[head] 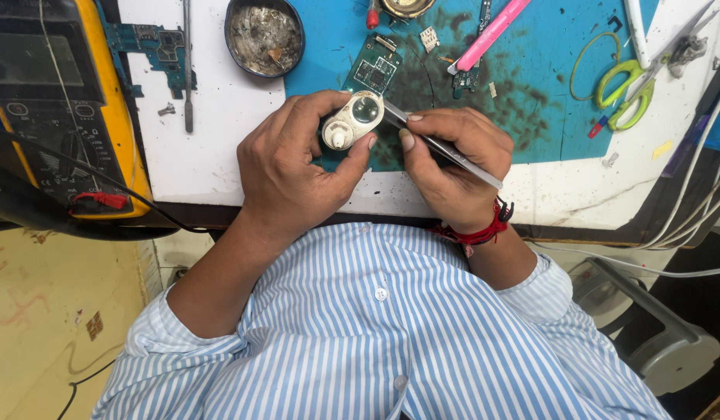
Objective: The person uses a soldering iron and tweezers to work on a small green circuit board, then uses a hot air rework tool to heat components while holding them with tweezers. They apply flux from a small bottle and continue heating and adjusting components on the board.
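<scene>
My left hand (298,167) grips a small white oval device (351,122) with a round glass lens and a knob, held above the front edge of the blue work mat (531,101). Thin metal tweezers (442,146) are pinched in my right hand (453,167), and their tip touches the device's side by the lens. A red thread band circles my right wrist. Both hands hover over the white bench top (212,148).
A green circuit board (373,68) lies just beyond the device. A round tin of debris (264,35), a yellow multimeter (57,101), green-handled scissors (628,89), a pink tool (488,35) and white cables (686,225) surround the hands.
</scene>
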